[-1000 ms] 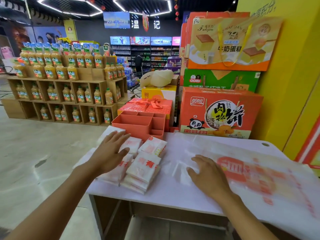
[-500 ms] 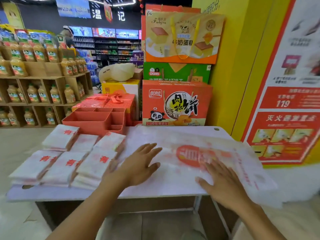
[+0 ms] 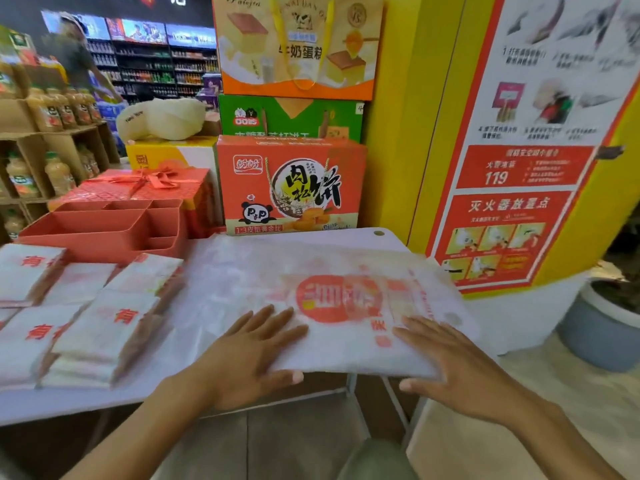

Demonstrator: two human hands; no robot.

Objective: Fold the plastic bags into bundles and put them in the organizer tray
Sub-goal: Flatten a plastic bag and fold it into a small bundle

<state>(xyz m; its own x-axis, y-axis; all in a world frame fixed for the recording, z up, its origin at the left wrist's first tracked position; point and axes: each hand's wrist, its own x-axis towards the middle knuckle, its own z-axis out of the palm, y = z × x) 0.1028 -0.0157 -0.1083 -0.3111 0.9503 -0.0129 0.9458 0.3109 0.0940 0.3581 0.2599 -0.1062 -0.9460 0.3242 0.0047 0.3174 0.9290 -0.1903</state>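
Observation:
A large white plastic bag (image 3: 332,271) with a red round print lies flat across the white table (image 3: 104,400). My left hand (image 3: 249,355) rests on the bag's near edge with fingers spread flat, thumb at the table's front edge. My right hand (image 3: 457,365) presses flat on the bag's near right corner, where the bag overhangs the table. Several folded bag bundles (image 3: 100,327) with red characters lie in stacks on the table's left half. The orange organizer tray (image 3: 104,226) with several compartments stands behind the bundles at the table's far left.
Behind the table stands a stack of snack cartons (image 3: 291,185) and a red gift box (image 3: 145,185). A yellow pillar (image 3: 398,133) with a red poster (image 3: 512,202) is at the right. A grey planter (image 3: 602,323) sits on the floor by the pillar. Juice shelves (image 3: 45,133) line the far left.
My view swung right and closer. My left hand left the folded bundles and came onto the large bag. My right hand slid right along the bag's near edge.

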